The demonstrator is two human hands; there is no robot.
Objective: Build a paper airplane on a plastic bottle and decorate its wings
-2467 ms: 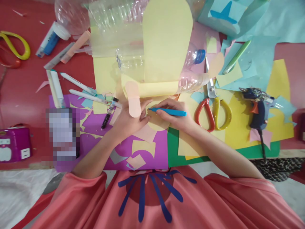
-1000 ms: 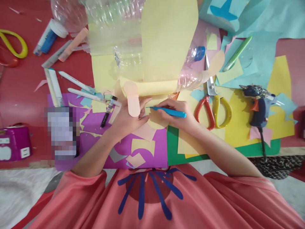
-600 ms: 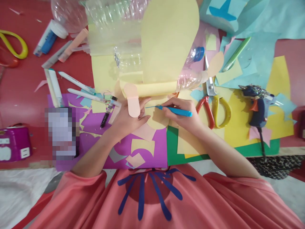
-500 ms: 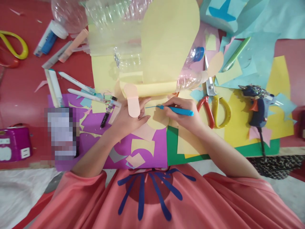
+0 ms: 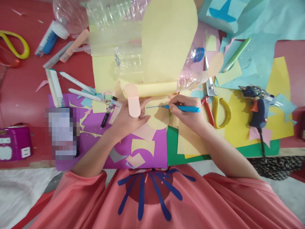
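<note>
My right hand (image 5: 187,109) grips a blue marker (image 5: 188,108) between thumb and fingers. The marker's tip touches a pale yellow rounded paper piece (image 5: 157,119), at the right end of a thin blue line. My left hand (image 5: 131,116) lies on the left side of that piece, thumb and index finger spread apart and stretched out. Over its back hangs a peach rounded paper strip (image 5: 134,101). Beyond both hands stands a pale yellow paper craft with a rolled edge (image 5: 152,89) and a tall rounded panel (image 5: 169,41).
Scissors with red and yellow handles (image 5: 210,86) lie beside my right hand, and a glue gun (image 5: 258,109) is farther right. A black pen (image 5: 106,116), white markers (image 5: 79,82) and a blurred phone (image 5: 62,133) are at left. Clear plastic bottles (image 5: 116,16) lie beyond the craft.
My right hand has moved slightly to the right with the blue marker, and the blue line on the yellow paper is longer. My left hand stays in place.
</note>
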